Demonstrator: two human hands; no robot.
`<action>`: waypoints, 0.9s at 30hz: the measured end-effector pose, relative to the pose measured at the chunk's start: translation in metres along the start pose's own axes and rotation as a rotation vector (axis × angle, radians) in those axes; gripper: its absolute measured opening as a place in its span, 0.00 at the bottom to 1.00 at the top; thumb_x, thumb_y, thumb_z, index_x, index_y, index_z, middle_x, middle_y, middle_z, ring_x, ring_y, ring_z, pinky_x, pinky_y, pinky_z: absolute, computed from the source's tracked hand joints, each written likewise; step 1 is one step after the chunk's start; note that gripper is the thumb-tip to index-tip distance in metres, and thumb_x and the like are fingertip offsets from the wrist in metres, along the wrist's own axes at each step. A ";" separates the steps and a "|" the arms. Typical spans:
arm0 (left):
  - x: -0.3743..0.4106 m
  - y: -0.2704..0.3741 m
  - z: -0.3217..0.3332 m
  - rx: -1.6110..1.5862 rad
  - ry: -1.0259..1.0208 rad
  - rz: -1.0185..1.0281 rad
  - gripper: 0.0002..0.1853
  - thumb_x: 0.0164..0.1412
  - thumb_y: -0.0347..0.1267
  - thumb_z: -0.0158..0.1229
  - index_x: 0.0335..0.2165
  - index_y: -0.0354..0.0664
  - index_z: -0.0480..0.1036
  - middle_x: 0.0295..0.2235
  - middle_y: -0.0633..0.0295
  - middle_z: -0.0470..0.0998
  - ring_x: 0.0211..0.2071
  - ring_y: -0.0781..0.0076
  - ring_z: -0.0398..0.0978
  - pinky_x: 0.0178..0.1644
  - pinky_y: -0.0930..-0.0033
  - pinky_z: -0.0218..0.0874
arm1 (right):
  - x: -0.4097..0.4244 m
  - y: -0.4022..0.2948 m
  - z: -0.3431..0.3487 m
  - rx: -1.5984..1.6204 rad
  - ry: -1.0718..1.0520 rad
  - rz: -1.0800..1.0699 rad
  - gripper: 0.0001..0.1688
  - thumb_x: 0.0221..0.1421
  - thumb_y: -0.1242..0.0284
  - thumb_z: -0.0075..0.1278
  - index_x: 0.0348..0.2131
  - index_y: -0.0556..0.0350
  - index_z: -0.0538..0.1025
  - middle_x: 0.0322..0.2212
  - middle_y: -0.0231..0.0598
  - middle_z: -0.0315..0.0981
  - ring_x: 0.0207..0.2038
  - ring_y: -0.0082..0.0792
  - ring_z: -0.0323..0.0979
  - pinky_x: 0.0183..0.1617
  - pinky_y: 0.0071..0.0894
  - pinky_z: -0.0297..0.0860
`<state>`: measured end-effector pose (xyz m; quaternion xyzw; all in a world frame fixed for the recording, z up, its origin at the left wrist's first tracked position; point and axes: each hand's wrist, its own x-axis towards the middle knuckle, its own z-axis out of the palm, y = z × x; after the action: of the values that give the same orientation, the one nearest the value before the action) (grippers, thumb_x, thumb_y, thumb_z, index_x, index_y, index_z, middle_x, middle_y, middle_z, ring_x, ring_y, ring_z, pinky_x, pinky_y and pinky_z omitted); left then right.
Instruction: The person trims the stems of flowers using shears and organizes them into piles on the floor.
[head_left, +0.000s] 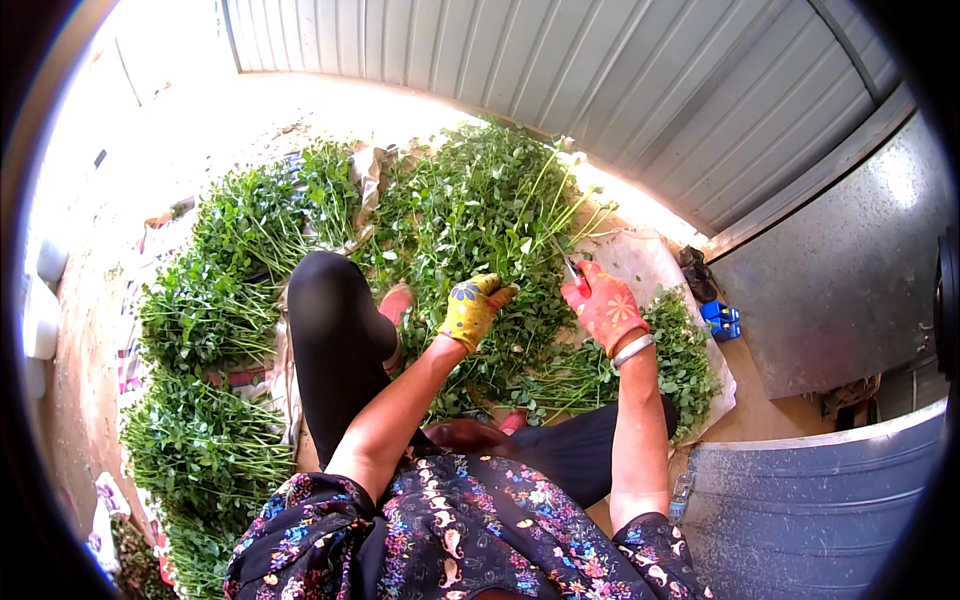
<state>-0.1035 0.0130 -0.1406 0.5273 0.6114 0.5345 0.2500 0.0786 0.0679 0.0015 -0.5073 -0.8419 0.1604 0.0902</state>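
My left hand (470, 309), in a yellow patterned glove, hovers over a large heap of leafy green stems (472, 202). Its fingers and thumb point forward, close together; whether a stem is between them cannot be made out. My right hand (609, 306), in a coral-red glove, grips red-handled pruning shears (579, 279) with the blades pointing up and left. Just beyond the blades, several long stems with pale flower heads (595, 187) lean out to the upper right. More cut greenery (679, 360) lies beside my right wrist, partly hidden by my forearm.
Leafy bundles (206, 322) line the left on cloth. A pale sheet (724, 386) lies under the right-hand greenery. Corrugated metal wall (570, 67) and a metal panel (832, 270) bound the right. Nearby are a blue plastic object (721, 321), a bottle (681, 496) and white containers (40, 319).
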 end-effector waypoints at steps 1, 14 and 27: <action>0.000 0.000 0.001 -0.041 -0.007 -0.019 0.11 0.54 0.34 0.61 0.28 0.34 0.74 0.23 0.55 0.75 0.23 0.70 0.70 0.29 0.67 0.61 | 0.001 0.001 0.006 0.010 0.016 -0.005 0.24 0.53 0.61 0.51 0.47 0.55 0.68 0.32 0.46 0.76 0.36 0.49 0.73 0.39 0.44 0.68; -0.002 0.001 0.000 -0.116 -0.041 -0.150 0.12 0.55 0.33 0.62 0.32 0.34 0.76 0.25 0.62 0.78 0.25 0.80 0.69 0.31 0.74 0.62 | 0.002 -0.004 0.040 0.079 0.180 0.003 0.22 0.53 0.65 0.52 0.46 0.56 0.69 0.31 0.45 0.76 0.34 0.49 0.74 0.38 0.44 0.70; 0.001 0.011 -0.007 -0.278 -0.006 -0.386 0.16 0.53 0.36 0.64 0.34 0.32 0.76 0.26 0.64 0.78 0.24 0.82 0.68 0.27 0.76 0.61 | 0.002 -0.006 0.062 0.485 0.300 0.119 0.22 0.53 0.65 0.54 0.45 0.58 0.69 0.19 0.39 0.68 0.22 0.39 0.69 0.30 0.38 0.67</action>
<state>-0.1057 0.0104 -0.1286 0.3626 0.6208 0.5542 0.4195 0.0538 0.0557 -0.0541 -0.5375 -0.7249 0.2851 0.3229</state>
